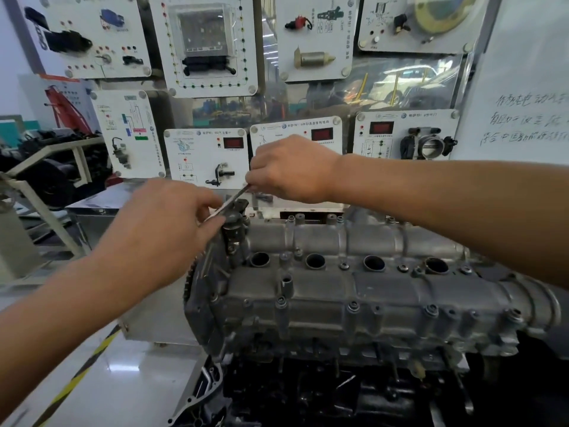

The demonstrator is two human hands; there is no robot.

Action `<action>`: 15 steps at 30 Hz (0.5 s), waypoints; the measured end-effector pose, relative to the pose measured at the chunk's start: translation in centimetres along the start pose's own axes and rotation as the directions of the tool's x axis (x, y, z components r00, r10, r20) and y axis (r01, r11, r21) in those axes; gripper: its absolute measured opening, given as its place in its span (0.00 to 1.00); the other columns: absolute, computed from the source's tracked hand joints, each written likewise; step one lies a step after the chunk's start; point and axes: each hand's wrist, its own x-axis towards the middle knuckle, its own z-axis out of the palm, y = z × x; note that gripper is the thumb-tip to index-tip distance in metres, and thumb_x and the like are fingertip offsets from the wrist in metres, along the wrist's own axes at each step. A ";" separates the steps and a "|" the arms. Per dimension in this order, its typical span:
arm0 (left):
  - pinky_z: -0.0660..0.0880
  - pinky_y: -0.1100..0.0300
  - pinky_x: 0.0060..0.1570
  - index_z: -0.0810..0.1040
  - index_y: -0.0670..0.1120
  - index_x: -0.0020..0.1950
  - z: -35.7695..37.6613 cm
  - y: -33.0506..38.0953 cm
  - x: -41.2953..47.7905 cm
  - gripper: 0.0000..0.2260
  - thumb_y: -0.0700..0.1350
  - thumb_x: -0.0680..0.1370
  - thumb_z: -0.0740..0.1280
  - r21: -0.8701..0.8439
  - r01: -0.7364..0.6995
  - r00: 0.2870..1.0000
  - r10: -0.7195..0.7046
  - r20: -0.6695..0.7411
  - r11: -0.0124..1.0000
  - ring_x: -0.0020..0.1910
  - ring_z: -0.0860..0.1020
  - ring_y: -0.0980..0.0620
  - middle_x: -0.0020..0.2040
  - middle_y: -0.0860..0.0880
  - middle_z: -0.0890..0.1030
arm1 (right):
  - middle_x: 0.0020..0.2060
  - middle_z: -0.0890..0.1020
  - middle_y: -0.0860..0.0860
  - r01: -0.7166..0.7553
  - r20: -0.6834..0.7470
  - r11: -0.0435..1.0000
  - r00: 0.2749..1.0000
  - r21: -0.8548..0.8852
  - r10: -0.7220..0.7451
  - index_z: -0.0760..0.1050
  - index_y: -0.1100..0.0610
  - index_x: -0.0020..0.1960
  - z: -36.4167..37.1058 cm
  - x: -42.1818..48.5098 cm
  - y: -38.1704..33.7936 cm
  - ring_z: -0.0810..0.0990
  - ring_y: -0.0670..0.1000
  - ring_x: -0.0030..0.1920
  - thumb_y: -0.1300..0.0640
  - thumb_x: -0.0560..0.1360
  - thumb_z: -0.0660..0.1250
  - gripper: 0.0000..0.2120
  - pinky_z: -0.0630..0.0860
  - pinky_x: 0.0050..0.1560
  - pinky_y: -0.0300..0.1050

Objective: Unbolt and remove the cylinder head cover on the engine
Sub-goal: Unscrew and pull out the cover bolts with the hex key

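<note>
A: Position of the cover?

B: The cylinder head cover (369,291) sits bolted on top of the engine (308,392), centre-right of view, long axis running left to right. Four open plug wells (315,261) in a row along its middle. Bolt heads (353,306) show in place along the near edge.

A: Hands?

B: Both are on one slim metal bar (229,204), which looks like a wrench or driver handle, slanted over the cover's far-left corner. The left hand (166,229) pinches the lower end between thumb and fingertips. The right hand (289,169) has its fingers curled around the upper end, knuckles up.

A: Is the tool on a bolt?

B: Can't tell. The tip is hidden by the left hand, and it sits right by a dark fitting (235,217) at that corner.

A: Step in hand?

B: My reading is early unbolting — working a fastener at the far-left corner. The cover hasn't lifted anywhere that I can see.

A: Next move?

B: Probably steady torque with the tool kept square, then on round the remaining bolts — none skipped before any lift.

A: Background?

B: Training boards (206,158) on the wall behind.
</note>
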 end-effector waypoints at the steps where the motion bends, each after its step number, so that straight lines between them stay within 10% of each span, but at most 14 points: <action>1: 0.74 0.61 0.39 0.86 0.51 0.51 -0.4 -0.3 0.8 0.07 0.50 0.74 0.74 -0.066 0.044 0.999 -0.044 0.008 0.997 0.34 0.77 0.60 0.32 0.61 0.78 | 0.49 0.81 0.54 -0.035 -0.002 0.999 0.999 0.026 0.035 0.78 0.59 0.55 -0.3 -0.5 0.6 0.77 0.57 0.53 0.52 0.84 0.55 0.16 0.69 0.42 0.49; 7: 0.72 0.78 0.32 0.85 0.50 0.51 -0.1 -1.4 7.9 0.07 0.42 0.74 0.75 -0.218 -0.033 0.956 0.094 0.279 0.976 0.33 0.81 0.67 0.30 0.64 0.80 | 0.40 0.83 0.54 -0.290 0.025 0.940 0.957 0.178 0.290 0.81 0.60 0.48 -0.1 -5.2 3.1 0.79 0.58 0.44 0.50 0.82 0.61 0.16 0.76 0.45 0.53; 15: 0.77 0.69 0.50 0.86 0.47 0.53 5.3 -2.3 13.7 0.10 0.37 0.74 0.75 -0.216 -0.192 0.823 0.277 0.495 0.957 0.39 0.82 0.66 0.41 0.56 0.86 | 0.32 0.84 0.53 -0.414 0.004 0.655 0.847 0.632 0.531 0.84 0.61 0.42 1.1 -6.7 -1.1 0.80 0.51 0.31 0.52 0.78 0.69 0.13 0.77 0.37 0.48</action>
